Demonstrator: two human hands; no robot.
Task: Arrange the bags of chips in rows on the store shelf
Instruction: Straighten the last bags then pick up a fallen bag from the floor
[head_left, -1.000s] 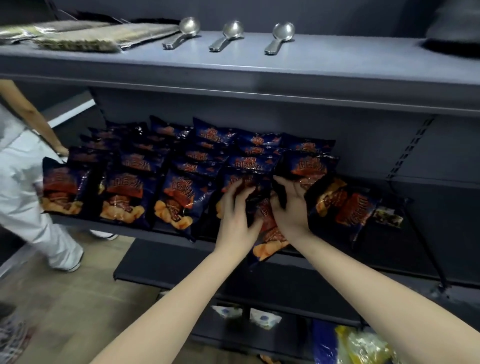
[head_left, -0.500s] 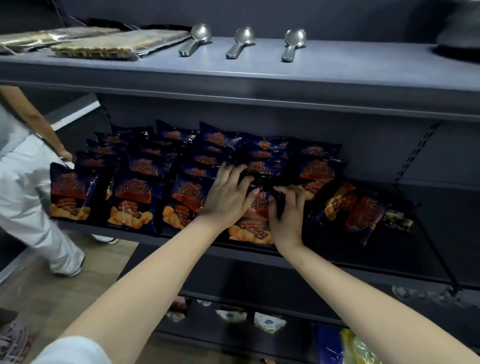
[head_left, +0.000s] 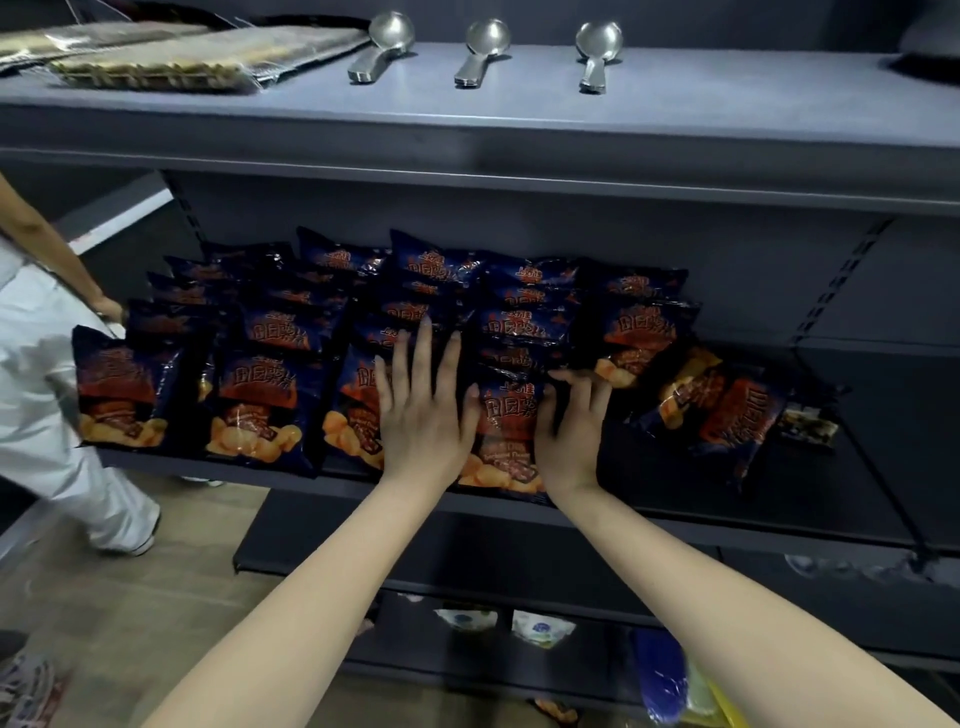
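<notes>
Left hand: the left hand (head_left: 423, 415) lies flat with its fingers straight and spread, palm down on the bags just left of the front bag, gripping nothing.
Right hand: the right hand (head_left: 571, 434) is loose too, fingers fanned and only slightly bent, its thumb side against the right edge of the front bag and its fingertips on the bag behind; it holds nothing.
Front bag: the front bag (head_left: 511, 434), dark blue with orange print, sits at the front edge of the middle shelf (head_left: 810, 488), framed between the two hands.
Rows: the bags of chips (head_left: 270, 400) fill the left and middle of that shelf in overlapping rows running to the back.
Loose bags: two loose bags (head_left: 727, 415) lie tilted on the shelf to the right of the rows, a small dark packet (head_left: 810, 426) just beside them.
Above: the upper shelf (head_left: 675, 124) carries three metal spoons (head_left: 483, 49) and wrapped mats (head_left: 171, 57).
Below: white packets (head_left: 543, 626) sit on a lower shelf.
Bystander: a person in white trousers (head_left: 47, 405) stands at the left end of the rows, one hand near the bags.
</notes>
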